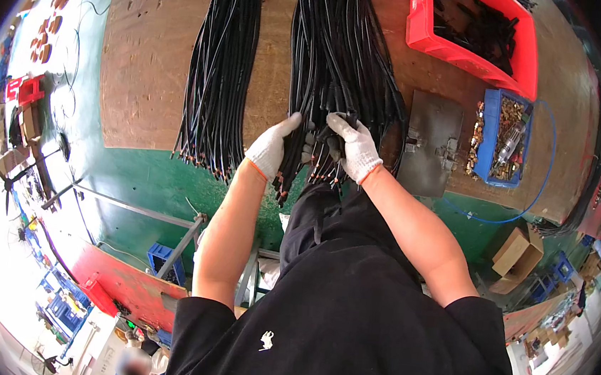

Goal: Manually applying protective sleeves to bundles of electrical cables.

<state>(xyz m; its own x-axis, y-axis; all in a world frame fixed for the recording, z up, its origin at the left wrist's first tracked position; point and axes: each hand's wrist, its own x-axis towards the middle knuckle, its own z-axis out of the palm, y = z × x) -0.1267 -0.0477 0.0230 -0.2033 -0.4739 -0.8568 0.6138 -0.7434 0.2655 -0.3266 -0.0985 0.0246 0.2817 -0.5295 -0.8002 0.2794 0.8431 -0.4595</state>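
Observation:
Both my hands wear white knit gloves with grey finger coating and orange cuffs. My left hand (pixel 270 146) curls around several black cables at the left side of a large cable bundle (pixel 331 44), its thumb on top. Close by on the right, my right hand (pixel 355 148) is closed on black cables near their ends, thumb over them; how many it grips is hidden. Bare copper-coloured tips show at the cable ends between and below my hands. A second bundle of black cables (pixel 222 66) lies to the left, its stripped ends toward me.
A brown wooden table (pixel 148 53) bears the bundles. At the right are a red bin (pixel 462 55) of black parts, a blue tray (pixel 489 136) of small brass-coloured fittings, a dark metal plate (pixel 429 142) and a looped blue hose (pixel 549 166). An open cardboard box (pixel 519 257) sits below the table.

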